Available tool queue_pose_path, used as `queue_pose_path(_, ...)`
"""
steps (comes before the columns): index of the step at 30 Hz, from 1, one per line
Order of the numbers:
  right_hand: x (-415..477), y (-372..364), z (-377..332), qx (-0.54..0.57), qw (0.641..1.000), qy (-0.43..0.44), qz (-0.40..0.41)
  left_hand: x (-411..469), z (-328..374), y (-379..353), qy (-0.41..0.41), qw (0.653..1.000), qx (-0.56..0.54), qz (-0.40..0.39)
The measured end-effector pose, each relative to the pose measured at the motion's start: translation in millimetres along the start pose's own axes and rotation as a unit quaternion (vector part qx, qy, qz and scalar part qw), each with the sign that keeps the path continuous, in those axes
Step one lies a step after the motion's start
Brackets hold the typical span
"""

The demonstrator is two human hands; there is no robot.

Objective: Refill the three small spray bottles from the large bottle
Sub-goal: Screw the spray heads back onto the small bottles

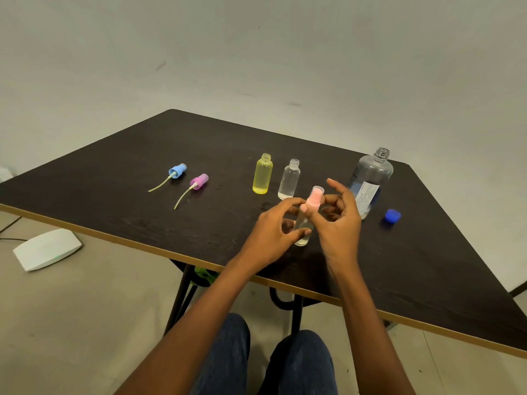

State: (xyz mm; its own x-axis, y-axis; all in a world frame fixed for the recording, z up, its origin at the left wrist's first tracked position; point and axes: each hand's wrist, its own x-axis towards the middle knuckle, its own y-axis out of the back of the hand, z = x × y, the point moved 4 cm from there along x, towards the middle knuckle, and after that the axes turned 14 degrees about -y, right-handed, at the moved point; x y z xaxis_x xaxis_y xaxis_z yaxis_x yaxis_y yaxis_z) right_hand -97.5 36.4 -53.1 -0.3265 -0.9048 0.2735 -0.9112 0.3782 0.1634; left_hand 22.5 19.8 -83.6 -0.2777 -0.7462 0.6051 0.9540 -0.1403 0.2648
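The table [114,178] is dark brown, almost black, with a fine wood grain and a pale tan edge. One small bottle [262,175] is yellow, the one beside it [289,180] is clear. The spray head [314,195] between the hands is pink. Two loose spray heads are light blue [177,170] and magenta-pink [199,181], each with a whitish tube. The large bottle [370,178] is clear with a white printed label; its cap [392,215] is deep blue. The floor pad [47,248] is white, the trousers [299,363] dark blue.

Both hands [302,223] hold pink-capped spray bottle [306,220] above table [142,212].
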Motion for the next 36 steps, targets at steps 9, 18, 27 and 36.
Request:
queue_pose_path(9,-2,4,3,0.015,0.998,-0.017,-0.063,0,-2,-1,0.012,1.0,-0.01,0.003)
queue_pose_path(18,1,1,3,0.031,0.999,-0.02,-0.018,0,-1,0,0.014,1.0,-0.01,0.0)
queue_pose_path(27,0,10,-2,0.022,0.999,-0.016,-0.033,0,1,-1,0.025,1.0,-0.017,-0.005)
queue_pose_path(36,-2,4,-3,0.013,0.997,-0.018,-0.068,-1,3,0,0.03,0.999,-0.011,-0.006)
